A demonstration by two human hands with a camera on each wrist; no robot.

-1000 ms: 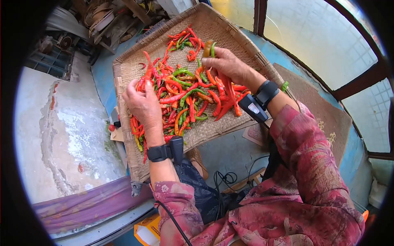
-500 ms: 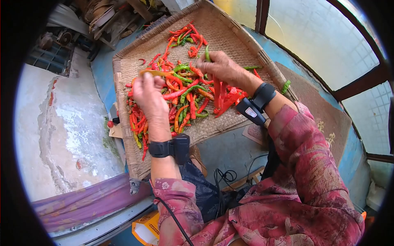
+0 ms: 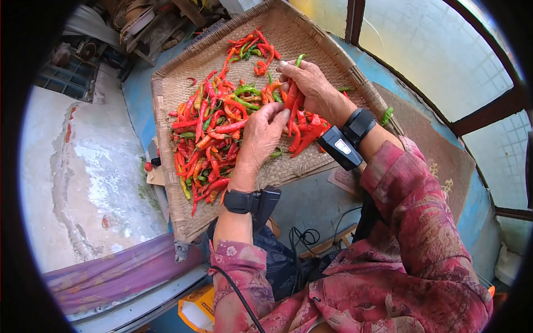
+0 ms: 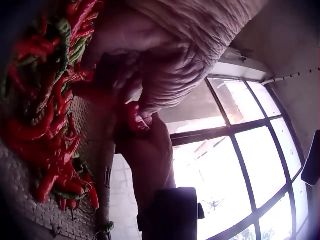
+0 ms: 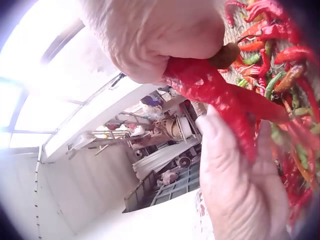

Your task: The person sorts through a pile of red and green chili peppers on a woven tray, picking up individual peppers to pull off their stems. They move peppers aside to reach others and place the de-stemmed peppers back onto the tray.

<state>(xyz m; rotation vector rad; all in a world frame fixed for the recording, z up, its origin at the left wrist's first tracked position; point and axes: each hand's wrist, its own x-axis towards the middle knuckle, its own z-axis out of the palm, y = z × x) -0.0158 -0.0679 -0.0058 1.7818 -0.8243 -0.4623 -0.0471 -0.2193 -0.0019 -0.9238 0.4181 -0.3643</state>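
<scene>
The left hand (image 3: 260, 136) has crossed from frame left to centre, straight fingers touching the red chillies (image 3: 294, 111) the right hand (image 3: 311, 86) grips bunched over the tray (image 3: 311, 39), probably adding its pick.

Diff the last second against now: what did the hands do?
The left hand lifted off the left side of the pile and swung right to the right hand. Its fingertips now touch the bunch of red chillies held there; whether they grip it is unclear. The right hand kept holding that bunch in about the same spot. The tray is unmoved.
</scene>
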